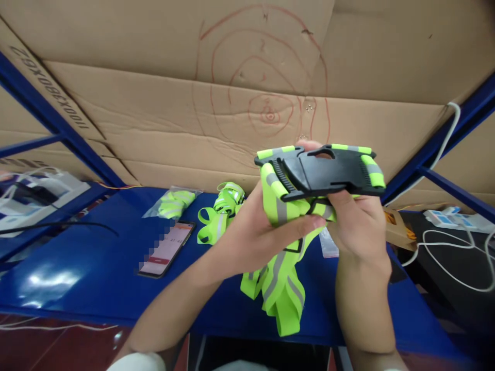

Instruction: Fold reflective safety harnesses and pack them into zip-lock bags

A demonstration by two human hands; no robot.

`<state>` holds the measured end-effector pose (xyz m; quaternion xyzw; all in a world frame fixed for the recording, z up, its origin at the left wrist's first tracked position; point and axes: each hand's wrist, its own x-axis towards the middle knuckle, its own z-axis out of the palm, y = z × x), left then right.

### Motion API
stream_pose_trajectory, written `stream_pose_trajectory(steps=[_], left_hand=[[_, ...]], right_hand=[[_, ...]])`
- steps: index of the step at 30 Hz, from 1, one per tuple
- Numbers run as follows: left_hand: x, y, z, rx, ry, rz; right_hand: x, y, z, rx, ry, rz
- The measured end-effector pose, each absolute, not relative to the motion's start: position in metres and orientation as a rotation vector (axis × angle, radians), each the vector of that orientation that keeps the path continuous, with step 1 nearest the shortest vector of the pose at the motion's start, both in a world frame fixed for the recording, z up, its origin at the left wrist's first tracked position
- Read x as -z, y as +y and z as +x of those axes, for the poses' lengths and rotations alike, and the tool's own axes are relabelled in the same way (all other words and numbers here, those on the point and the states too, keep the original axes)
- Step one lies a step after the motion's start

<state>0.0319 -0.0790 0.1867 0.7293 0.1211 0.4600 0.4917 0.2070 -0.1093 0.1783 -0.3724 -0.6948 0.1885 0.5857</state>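
Note:
Both hands hold up a neon-yellow reflective belt point(281, 288) with grey stripes, its webbing gathered in folds. Its large black side-release buckle point(328, 170) is fastened and faces me. My left hand point(259, 237) is closed around the folded webbing beneath the buckle's left end, thumb lying across the front. My right hand point(356, 221) grips the buckle's right part from below, with the thumb at its lower edge; some fingers show behind the top. Loose loops of the belt hang below my hands, above the table's front edge.
On the blue table point(96, 242) lie a bagged neon-yellow belt point(176, 203), a phone point(168, 250) and another bundled belt point(220, 214). A cardboard wall point(154, 103) with red rings stands behind. White cables point(452, 257) lie at right, near a cardboard box point(398, 229).

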Motion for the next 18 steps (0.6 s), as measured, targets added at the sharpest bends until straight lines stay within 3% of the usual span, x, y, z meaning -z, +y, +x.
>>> stream_pose_trajectory(steps=[9,15,18], left_hand=[[-0.149,-0.034,0.055,-0.85,0.329,1.356],[-0.145,-0.017,0.049,-0.593,0.315,1.443],[-0.149,-0.018,0.042,-0.561,0.252,1.609]], right_hand=[[-0.164,-0.068,0.214,-0.498,-1.593,-1.04],[-0.178,-0.075,0.233,0.055,-1.716,-1.12],[-0.187,-0.091,0.232,0.053,-1.912,-1.152]])
